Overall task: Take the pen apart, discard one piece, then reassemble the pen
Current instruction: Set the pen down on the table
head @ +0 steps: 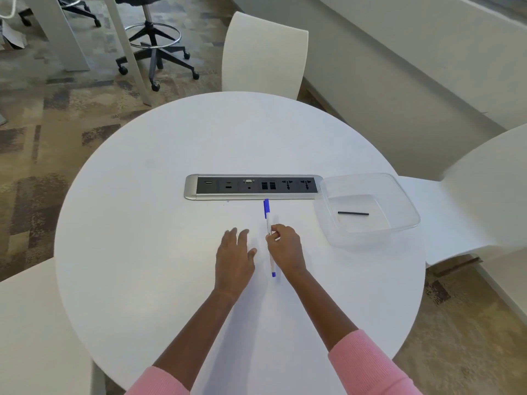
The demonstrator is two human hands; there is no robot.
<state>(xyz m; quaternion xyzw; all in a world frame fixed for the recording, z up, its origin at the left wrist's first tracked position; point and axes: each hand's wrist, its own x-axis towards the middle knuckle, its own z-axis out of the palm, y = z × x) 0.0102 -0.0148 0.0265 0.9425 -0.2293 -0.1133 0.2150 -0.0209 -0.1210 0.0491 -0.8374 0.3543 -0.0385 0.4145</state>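
Just on the near side of the socket strip (pixel 253 187) sunk into the round white table (pixel 159 229), the pen (pixel 268 223) points away from us. Its blue cap almost touches the strip's edge and its blue end plug is toward us. Our right hand (pixel 285 246) pinches the white barrel near its middle between thumb and curled fingertips; we cannot tell whether the pen rests on the table or is lifted slightly. Our left hand (pixel 235 252) is just left of the pen, palm down, fingers relaxed and slightly spread, holding nothing. At the strip's right end, just beside it, sits a clear plastic container (pixel 405 201) with a thin black rod (pixel 353 213) lying inside. Beyond the strip a white chair (pixel 265 52) stands at the table's far edge. Pink sleeves (pixel 370 366) cover our forearms.
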